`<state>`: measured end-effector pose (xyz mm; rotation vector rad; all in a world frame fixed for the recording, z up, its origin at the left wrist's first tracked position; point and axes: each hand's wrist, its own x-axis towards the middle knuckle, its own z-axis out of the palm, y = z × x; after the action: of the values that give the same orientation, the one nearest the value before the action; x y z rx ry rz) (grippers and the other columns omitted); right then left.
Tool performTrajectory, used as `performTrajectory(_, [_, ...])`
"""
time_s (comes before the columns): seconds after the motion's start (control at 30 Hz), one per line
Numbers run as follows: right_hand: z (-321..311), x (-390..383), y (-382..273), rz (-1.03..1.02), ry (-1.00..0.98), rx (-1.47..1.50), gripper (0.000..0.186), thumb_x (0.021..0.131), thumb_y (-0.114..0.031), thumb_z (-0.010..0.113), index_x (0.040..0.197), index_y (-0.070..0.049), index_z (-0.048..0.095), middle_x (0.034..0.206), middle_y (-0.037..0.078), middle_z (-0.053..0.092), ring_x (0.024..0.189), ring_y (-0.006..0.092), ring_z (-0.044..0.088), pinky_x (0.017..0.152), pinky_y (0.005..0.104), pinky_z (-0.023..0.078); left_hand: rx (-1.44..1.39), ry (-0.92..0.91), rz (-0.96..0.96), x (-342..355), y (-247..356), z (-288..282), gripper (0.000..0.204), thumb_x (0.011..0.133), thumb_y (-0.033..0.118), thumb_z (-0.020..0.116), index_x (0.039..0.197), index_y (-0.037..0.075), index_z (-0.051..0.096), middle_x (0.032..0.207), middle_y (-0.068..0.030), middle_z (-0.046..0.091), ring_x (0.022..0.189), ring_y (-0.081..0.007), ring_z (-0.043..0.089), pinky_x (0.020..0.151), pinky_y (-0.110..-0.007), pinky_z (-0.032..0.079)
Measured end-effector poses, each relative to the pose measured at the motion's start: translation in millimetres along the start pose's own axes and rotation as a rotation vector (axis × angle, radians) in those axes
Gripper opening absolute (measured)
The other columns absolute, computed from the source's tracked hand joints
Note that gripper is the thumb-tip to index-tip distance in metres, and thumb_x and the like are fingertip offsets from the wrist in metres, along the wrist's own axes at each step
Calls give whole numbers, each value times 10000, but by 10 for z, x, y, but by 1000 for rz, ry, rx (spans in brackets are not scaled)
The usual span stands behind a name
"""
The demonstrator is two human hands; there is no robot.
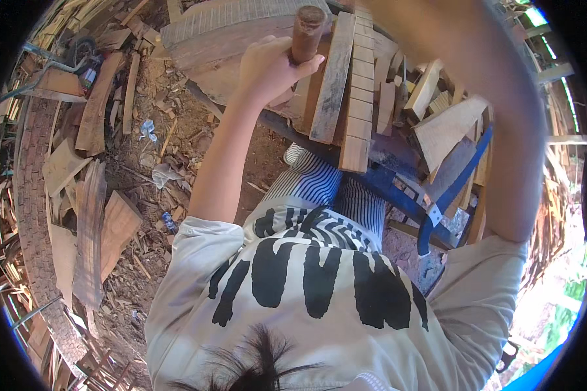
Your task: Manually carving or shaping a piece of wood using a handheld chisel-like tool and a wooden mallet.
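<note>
- risk: wooden tool handle could tilt or slip, should the left hand ease its grip
- risk: left thumb could be struck by a stray swing of the blurred right forearm
- left fingers: clamped round the handle, its round end standing clear above them, lower end hidden
- right hand: out of view, fingers cannot be told
- handle: far side, just left of the weathered plank

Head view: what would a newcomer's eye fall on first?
The black-printed white T-shirt probably comes first, filling the lower middle. At top centre, the left hand grips a brown cylindrical handle. Right of it lies a wooden strip crossed by dark lines.
</note>
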<state>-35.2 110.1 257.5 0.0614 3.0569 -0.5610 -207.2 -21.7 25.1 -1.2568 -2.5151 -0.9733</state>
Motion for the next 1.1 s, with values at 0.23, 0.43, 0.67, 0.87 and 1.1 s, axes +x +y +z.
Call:
performTrajectory(0.23, [-86, 63, -18, 90, 47, -164, 459, 1095, -434, 420, 1140, 1, 563, 733, 50, 568, 523, 93, 498, 413, 249, 416, 18, 3, 19, -18, 1, 11, 353, 888, 566, 677, 1005, 246, 771, 913, -13, 753, 936, -243, 691, 824, -397, 544])
performTrajectory(0.43, [258, 330, 21, 38, -113, -206, 516, 1091, -474, 406, 1180, 6, 573, 745, 55, 595, 540, 93, 533, 408, 248, 410, 24, 15, 20, -53, 70, -3, 451, 849, 588, 707, 862, 137, 727, 846, -52, 727, 917, -277, 673, 834, -432, 525])
performTrajectory(0.67, [-130, -63, 281, 61, 48, -108, 517, 1070, -467, 460, 1166, 28, 572, 784, 72, 613, 645, 123, 582, 531, 281, 472, -20, 64, 40, -78, 72, 50, 436, 841, 574, 724, 863, 138, 721, 852, -45, 719, 936, -273, 667, 859, -440, 503])
performTrajectory(0.87, [316, 217, -34, 130, 1, -170, 523, 1051, -462, 506, 1153, 48, 571, 818, 87, 628, 735, 149, 624, 636, 309, 525, 99, 39, 58, -73, 62, 35, 413, 809, 547, 756, 862, 139, 721, 832, -22, 689, 916, -260, 653, 847, -434, 501])
performTrajectory(1.1, [-36, 41, -411, 103, 80, 249, 451, 1051, -406, 532, 1140, 34, 575, 840, 91, 624, 777, 159, 618, 685, 312, 537, 157, 80, 94, -119, 113, 9, 393, 766, 523, 793, 845, 146, 719, 838, 7, 666, 901, -224, 642, 810, -435, 493])
